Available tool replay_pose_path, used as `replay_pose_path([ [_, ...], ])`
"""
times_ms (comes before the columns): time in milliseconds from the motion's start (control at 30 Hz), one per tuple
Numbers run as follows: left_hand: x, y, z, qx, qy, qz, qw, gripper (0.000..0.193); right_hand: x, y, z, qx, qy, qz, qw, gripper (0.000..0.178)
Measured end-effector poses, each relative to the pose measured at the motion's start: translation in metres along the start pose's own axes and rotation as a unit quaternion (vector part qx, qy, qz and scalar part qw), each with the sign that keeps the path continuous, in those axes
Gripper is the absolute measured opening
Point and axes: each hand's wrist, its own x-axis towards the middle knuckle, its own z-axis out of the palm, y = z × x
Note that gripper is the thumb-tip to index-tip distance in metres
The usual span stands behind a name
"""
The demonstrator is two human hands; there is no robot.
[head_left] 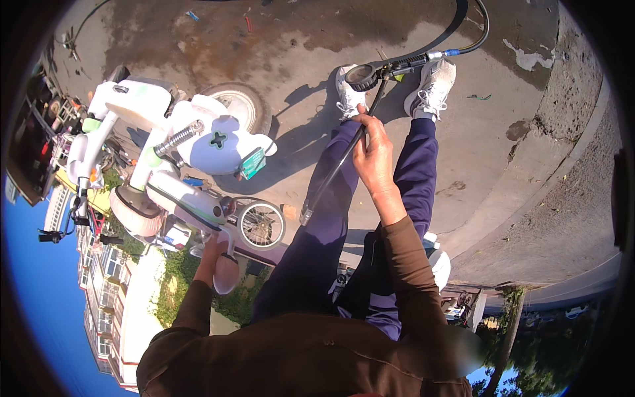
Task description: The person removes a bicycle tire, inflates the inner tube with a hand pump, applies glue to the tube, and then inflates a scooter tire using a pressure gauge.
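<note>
My right hand is closed around the thin black hose of a tyre inflator, above my knees. The hose runs from a round pressure gauge by my white shoes down to a metal chuck that hangs free. A thicker black air line leaves the gauge handle toward the top. My left hand reaches to a white electric scooter and grips a white rounded part beside its small spoked wheel.
The scooter's other wheel rests on stained concrete. A raised curb curves along the right side. Parked bikes and clutter crowd the left edge. Buildings and trees show at the lower rim.
</note>
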Motion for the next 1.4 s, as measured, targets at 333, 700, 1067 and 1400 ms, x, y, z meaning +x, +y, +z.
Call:
replay_pose_path([
  [333,-0.053,0.042,0.043,0.054,0.023,-0.099,0.993,0.04,0.037,0.071,0.026,-0.05,-0.097,0.056,0.992,0.031],
  [700,-0.038,0.037,0.053,0.448,0.116,-0.002,0.886,0.032,0.065,0.095,0.046,-0.215,-0.181,0.085,0.956,0.022],
  [1067,-0.045,0.044,0.1,0.524,0.17,0.098,0.829,0.028,0.075,0.054,0.007,-0.186,-0.195,-0.084,0.959,0.026],
  [1400,-0.087,0.063,0.17,0.281,0.255,0.208,0.901,0.06,0.002,-0.069,0.022,-0.303,-0.277,-0.216,0.886,0.024],
])
